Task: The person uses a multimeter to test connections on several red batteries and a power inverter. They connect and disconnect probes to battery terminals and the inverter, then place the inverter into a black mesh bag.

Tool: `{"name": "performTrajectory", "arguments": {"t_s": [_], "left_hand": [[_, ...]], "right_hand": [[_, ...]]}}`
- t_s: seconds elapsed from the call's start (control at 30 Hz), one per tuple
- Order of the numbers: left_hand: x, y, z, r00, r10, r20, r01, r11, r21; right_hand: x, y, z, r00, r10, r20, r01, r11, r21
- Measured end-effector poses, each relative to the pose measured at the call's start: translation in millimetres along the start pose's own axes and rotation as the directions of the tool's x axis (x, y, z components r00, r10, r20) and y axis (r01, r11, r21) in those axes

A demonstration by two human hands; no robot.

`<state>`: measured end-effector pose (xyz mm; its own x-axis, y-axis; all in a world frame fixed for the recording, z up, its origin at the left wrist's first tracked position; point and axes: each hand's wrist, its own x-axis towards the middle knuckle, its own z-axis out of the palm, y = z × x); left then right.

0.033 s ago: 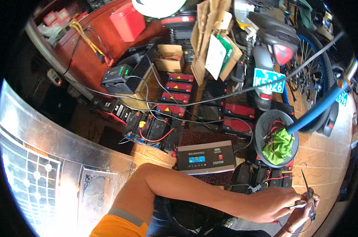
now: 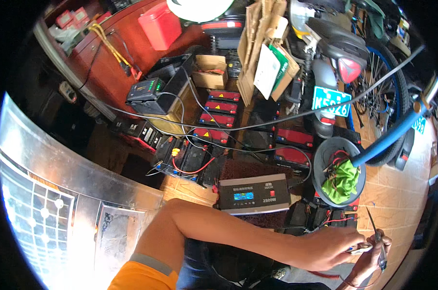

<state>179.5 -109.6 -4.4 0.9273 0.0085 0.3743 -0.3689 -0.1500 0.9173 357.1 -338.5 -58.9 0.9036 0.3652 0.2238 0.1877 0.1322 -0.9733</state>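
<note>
My left arm (image 2: 238,237) reaches across from the lower left. At its end my left hand (image 2: 325,247) is closed in a pinch on a small silvery metal piece (image 2: 361,249), whose kind I cannot make out. Close against it at the lower right, my right hand (image 2: 369,261) grips a test probe (image 2: 379,241). The probe has a long thin dark point aimed up and a handle with a thin wire at its lower end. A red coiled cord (image 2: 325,275) hangs below my left hand. Just beyond the hands lie black batteries with red wires (image 2: 332,220).
A dark charger-like box (image 2: 253,194) with a lit display sits ahead. Right of it stands a grey bucket (image 2: 320,181) holding a green cloth (image 2: 342,183). Red-topped batteries (image 2: 219,106), cardboard (image 2: 250,53), a scooter (image 2: 335,43) and loose cables (image 2: 257,126) fill the floor beyond.
The surroundings have shifted slightly to the right in view. More of the red coiled cord shows below my left hand. Both hands keep nearly the same place and grip.
</note>
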Motion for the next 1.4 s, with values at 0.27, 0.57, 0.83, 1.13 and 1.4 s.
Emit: {"name": "performTrajectory", "arguments": {"t_s": [0.27, 0.57, 0.83, 1.13, 1.4], "left_hand": [[-90, 48, -90, 0.970, -0.235, -0.065, 0.238, 0.970, 0.055], [-118, 41, -193, 0.699, -0.392, -0.598, 0.373, 0.913, -0.164], [-86, -53, -261, 0.696, -0.321, -0.643, 0.582, 0.776, 0.243], [-21, -171, -327, 0.813, -0.456, -0.361, 0.572, 0.510, 0.643], [-23, -213, -314, 0.796, -0.593, 0.117, 0.264, 0.515, 0.816]], "right_hand": [[6, -62, 126, 0.836, -0.380, 0.395, 0.510, 0.804, -0.306], [21, -41, 188, 0.988, -0.085, 0.131, 0.095, 0.993, -0.066], [49, 12, 195, 0.997, 0.008, 0.071, -0.017, 0.991, 0.130], [36, 97, 204, 0.984, 0.053, 0.167, -0.018, 0.980, -0.200], [8, 148, 210, 0.975, -0.005, 0.223, 0.070, 0.957, -0.283]]}}
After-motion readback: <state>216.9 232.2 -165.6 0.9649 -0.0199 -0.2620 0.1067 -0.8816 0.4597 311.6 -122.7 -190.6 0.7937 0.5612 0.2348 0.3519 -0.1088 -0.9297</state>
